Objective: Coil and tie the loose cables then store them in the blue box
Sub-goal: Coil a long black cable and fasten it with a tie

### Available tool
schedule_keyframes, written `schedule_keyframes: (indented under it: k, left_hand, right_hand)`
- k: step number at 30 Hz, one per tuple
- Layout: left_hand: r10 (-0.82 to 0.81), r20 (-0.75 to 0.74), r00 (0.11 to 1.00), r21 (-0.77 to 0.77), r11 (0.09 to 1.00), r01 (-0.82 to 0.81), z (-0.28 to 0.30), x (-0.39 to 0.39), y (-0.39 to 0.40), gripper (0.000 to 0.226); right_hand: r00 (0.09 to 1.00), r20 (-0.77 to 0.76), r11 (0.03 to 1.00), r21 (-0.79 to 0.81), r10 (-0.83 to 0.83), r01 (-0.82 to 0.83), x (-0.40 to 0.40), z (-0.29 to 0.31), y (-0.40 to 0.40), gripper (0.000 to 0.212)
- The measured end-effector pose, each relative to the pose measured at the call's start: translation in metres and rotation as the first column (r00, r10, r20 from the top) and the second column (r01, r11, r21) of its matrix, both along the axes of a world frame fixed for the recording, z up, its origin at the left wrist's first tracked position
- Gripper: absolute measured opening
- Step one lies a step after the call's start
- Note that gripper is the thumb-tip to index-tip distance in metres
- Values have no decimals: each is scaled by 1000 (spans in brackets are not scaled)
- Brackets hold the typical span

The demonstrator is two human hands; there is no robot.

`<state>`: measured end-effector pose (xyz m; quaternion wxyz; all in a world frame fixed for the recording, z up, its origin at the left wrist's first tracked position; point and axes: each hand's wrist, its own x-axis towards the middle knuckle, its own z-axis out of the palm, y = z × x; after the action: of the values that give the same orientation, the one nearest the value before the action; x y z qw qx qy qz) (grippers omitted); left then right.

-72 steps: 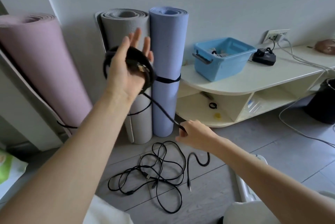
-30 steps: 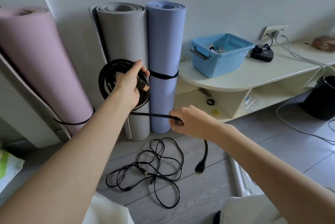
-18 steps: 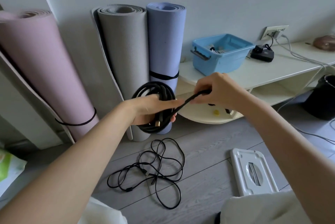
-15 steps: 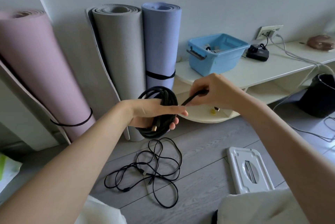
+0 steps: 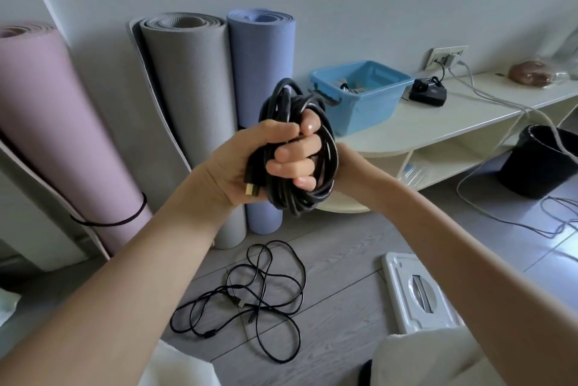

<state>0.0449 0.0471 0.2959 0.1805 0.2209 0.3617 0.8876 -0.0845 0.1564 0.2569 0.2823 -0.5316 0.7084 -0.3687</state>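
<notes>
I hold the coiled black cable (image 5: 297,148) up in front of the blue box (image 5: 359,95), both hands gripping it, left hand (image 5: 247,160) and right hand (image 5: 300,160); if my fingers relax before tying, the stiff loops may spring open.

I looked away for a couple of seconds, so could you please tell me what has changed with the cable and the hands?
The trailing end has been wound in: the coiled black cable is now a full bundle, gripped by the left hand, with the right hand's fingers threaded through the coil instead of pulling the loose end. The thin cable still lies tangled on the floor; the blue box is unmoved.
</notes>
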Motion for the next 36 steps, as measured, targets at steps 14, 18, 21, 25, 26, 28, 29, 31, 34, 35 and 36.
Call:
schedule_keyframes:
  k: [14,18,21,25,26,28,29,31,34,35,36]
  left_hand:
    - [-147,97,984,-319,932,171,-22,13,-4,5]
    - [-169,72,983,-256,949,182,-20,12,-8,8]
    - [25,168,985,-432,900,50,-31,12,-15,15]
    - [454,156,878,-785,596,-168,-45,9,-11,18]
    - [513,111,851,-862,476,-174,-51,2,-7,19]
    - [601,-48,798,-960,194,-203,-66,-14,4,16]
    - [635,-144,759,-969,66,-239,-76,-24,9,16]
    - [653,-372,660,-924,-196,-327,-98,-43,13,15]
    - [516,-617,594,-781,-490,-387,-123,-64,10,27]
    - [479,-644,597,-755,-523,-396,-131,-69,8,32]
    - [452,-653,608,-742,-544,-392,-142,-78,3,35]
  right_hand:
    - [959,246,988,-98,139,-118,17,25,13,60]
    - [866,492,969,-244,87,41,27,22,13,27]
    - [957,261,947,-256,-124,192,30,6,10,20]
    - [972,-74,956,-216,-221,201,20,-24,16,19]
    - [960,-145,961,-173,-240,214,16,-35,18,21]
    - [936,-213,959,-103,-280,263,9,-58,19,18]
    - [927,-206,950,-92,-313,300,5,-69,18,15]
    - [903,-158,917,-95,-398,388,-4,-87,12,12]
    - [868,-127,877,-52,-479,477,-23,-105,-3,14]
    - [868,-123,876,-24,-481,482,-28,-111,-7,13]
    - [869,-118,874,15,-480,485,-38,-120,-14,11]
